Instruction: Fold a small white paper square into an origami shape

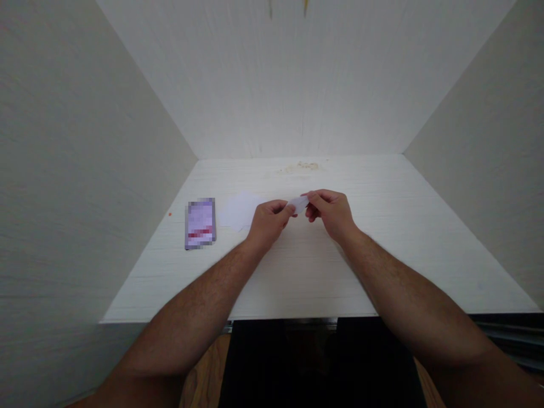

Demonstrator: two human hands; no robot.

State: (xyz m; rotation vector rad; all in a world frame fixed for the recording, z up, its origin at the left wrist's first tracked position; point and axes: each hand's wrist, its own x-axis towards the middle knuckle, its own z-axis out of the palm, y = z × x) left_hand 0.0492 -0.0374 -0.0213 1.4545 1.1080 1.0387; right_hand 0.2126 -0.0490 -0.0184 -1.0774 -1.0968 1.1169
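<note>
A small piece of white paper [298, 203], seemingly folded, is held above the white table between my two hands. My left hand [271, 220] pinches its left end between thumb and fingers. At the other end, the thumb and fingertips of my right hand [332, 212] are closed on its upper right corner. White paper sheets [238, 208] lie flat on the table just left of my left hand, which hides part of them.
A blurred flat device with a purple screen [200, 224] lies left of the sheets. The white table [297, 283] is bounded by a back wall [297, 85] and side panels. Brownish marks [306, 166] stain the table near the back wall.
</note>
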